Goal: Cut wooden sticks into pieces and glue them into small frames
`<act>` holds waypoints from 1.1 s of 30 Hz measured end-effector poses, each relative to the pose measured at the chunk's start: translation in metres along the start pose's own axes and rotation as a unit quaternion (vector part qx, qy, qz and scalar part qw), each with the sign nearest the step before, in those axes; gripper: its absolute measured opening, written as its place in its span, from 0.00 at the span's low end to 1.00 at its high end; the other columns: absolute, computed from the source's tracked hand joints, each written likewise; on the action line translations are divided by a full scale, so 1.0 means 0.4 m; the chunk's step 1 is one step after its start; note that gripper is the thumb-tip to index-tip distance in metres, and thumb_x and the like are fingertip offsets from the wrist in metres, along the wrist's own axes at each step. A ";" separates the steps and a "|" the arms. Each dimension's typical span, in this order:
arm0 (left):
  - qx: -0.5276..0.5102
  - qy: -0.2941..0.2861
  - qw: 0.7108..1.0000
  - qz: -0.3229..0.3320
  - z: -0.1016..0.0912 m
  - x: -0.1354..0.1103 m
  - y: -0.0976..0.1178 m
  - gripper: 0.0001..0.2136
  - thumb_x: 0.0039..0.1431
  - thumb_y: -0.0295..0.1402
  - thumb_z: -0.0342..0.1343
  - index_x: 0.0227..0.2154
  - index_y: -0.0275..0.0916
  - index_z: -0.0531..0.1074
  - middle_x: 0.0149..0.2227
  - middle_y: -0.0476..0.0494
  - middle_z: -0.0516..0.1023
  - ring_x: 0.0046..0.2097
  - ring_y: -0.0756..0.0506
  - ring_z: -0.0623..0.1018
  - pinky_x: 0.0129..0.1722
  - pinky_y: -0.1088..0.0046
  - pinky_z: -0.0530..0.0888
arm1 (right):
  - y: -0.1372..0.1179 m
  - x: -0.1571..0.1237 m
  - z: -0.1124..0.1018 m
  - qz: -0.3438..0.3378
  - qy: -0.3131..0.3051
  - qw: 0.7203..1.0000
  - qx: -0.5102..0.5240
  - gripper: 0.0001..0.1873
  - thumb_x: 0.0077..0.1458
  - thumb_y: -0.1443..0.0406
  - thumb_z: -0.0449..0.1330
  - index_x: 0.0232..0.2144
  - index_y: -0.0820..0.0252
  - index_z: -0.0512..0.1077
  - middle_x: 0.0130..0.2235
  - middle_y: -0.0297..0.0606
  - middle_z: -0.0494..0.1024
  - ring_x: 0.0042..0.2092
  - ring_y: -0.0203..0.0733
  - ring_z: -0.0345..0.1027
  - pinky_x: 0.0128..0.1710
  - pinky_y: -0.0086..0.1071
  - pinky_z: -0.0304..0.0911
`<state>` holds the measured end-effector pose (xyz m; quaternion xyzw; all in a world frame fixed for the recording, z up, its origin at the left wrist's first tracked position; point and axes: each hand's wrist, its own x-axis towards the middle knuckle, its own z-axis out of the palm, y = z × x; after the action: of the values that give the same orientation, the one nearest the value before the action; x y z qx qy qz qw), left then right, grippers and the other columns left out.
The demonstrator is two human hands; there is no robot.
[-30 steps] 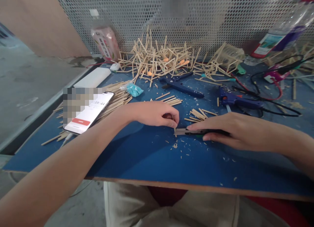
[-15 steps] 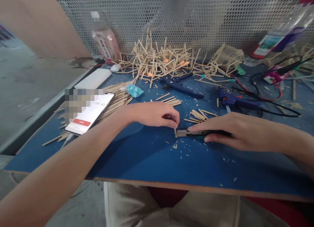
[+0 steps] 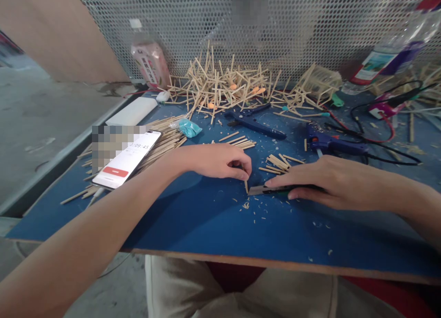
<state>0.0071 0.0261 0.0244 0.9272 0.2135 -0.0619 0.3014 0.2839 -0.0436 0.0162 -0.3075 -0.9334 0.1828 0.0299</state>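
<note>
Between thumb and fingers, my left hand (image 3: 223, 162) pinches a short thin wooden stick (image 3: 246, 186), which points down to the blue tabletop (image 3: 193, 217). My right hand (image 3: 330, 182) is closed around a black utility knife (image 3: 285, 188), its blade pointing left with the tip beside the stick's lower end. Whether blade and stick touch, I cannot tell. Small wood shavings (image 3: 245, 206) lie just below the blade. Short cut sticks (image 3: 277, 163) rest behind the knife, and more sticks (image 3: 243, 142) lie behind my left hand.
A tangled pile of sticks (image 3: 220, 86) lies against the perforated metal screen (image 3: 186, 15). Blue pliers (image 3: 257, 124) and a blue glue gun (image 3: 337, 143) with cables lie behind my hands. To the left are a phone (image 3: 126, 162), a white box (image 3: 132, 110) and a blue bag (image 3: 189, 128).
The knife blade has tilted, its tip dropping slightly lower beside the stick's bottom end. My left hand keeps its pinch in nearly the same place.
</note>
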 end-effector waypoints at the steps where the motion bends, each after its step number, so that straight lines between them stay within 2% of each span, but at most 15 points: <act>1: 0.001 0.000 1.000 0.000 0.000 0.000 0.000 0.12 0.65 0.40 0.50 0.42 0.42 0.75 0.43 0.47 0.77 0.41 0.48 0.73 0.38 0.73 0.65 | 0.002 -0.001 0.002 0.001 0.009 1.000 -0.003 0.25 0.63 0.64 0.57 0.60 0.35 0.66 0.53 0.26 0.79 0.47 0.43 0.77 0.44 0.34 0.69; 8: 0.002 -0.006 1.000 -0.002 -0.002 -0.002 -0.002 0.12 0.65 0.40 0.49 0.43 0.42 0.75 0.44 0.46 0.77 0.41 0.48 0.73 0.38 0.73 0.65 | 0.011 0.001 0.018 0.007 0.058 0.998 -0.016 0.24 0.63 0.64 0.57 0.60 0.36 0.67 0.55 0.27 0.78 0.53 0.46 0.74 0.47 0.36 0.69; 14: 0.003 -0.008 1.000 0.002 -0.002 -0.003 -0.005 0.12 0.65 0.40 0.49 0.43 0.42 0.74 0.44 0.46 0.76 0.42 0.48 0.73 0.39 0.73 0.65 | -0.002 0.006 0.008 0.004 0.038 0.999 -0.001 0.25 0.63 0.65 0.57 0.60 0.38 0.67 0.55 0.27 0.77 0.50 0.44 0.76 0.47 0.36 0.70; 22: -0.001 -0.010 1.000 0.001 -0.001 -0.001 -0.005 0.12 0.65 0.39 0.49 0.43 0.42 0.74 0.45 0.47 0.77 0.42 0.48 0.74 0.39 0.74 0.65 | 0.001 0.008 0.007 -0.005 0.027 0.999 0.025 0.26 0.62 0.65 0.57 0.61 0.40 0.65 0.57 0.29 0.76 0.54 0.45 0.73 0.51 0.38 0.69; 33: 0.000 -0.009 1.000 -0.005 -0.002 -0.003 -0.002 0.12 0.64 0.40 0.50 0.43 0.42 0.75 0.44 0.47 0.76 0.41 0.48 0.73 0.38 0.74 0.66 | 0.006 0.011 0.008 -0.003 0.030 0.998 0.048 0.26 0.62 0.65 0.58 0.61 0.39 0.66 0.56 0.29 0.76 0.53 0.44 0.74 0.51 0.36 0.69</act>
<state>0.0056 0.0266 0.0251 0.9255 0.2155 -0.0712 0.3033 0.2811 -0.0403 0.0122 -0.3078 -0.9232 0.2183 0.0734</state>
